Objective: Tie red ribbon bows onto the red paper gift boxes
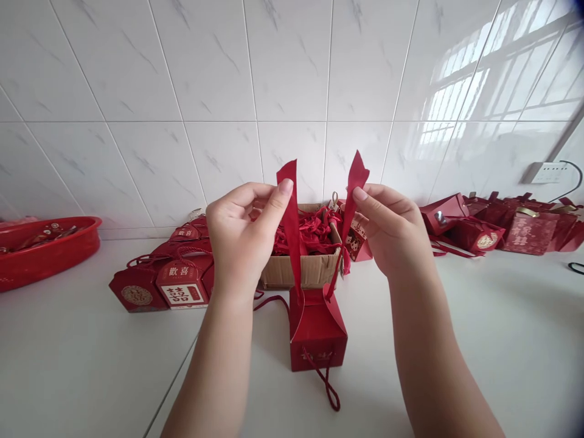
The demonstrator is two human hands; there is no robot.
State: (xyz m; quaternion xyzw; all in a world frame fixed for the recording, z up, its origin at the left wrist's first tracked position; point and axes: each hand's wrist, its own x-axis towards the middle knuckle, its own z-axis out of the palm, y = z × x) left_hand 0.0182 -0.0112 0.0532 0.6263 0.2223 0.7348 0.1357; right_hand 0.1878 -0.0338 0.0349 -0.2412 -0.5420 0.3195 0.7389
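Observation:
A small red gift box (318, 331) stands on the white counter (502, 340) in front of me, with a red cord loop hanging off its front. Two red ribbon ends rise from its top. My left hand (241, 234) pinches the left ribbon end (291, 225) between thumb and forefinger. My right hand (387, 228) pinches the right ribbon end (352, 198). Both ribbons are pulled upward and slightly apart above the box.
Behind the box sits a cardboard carton (301, 267) full of red ribbons. Flat red gift boxes (168, 280) lie at the left, more finished red boxes (497, 228) at the right by the tiled wall. A red tray (45, 249) is at far left, a wall socket (547, 173) at far right.

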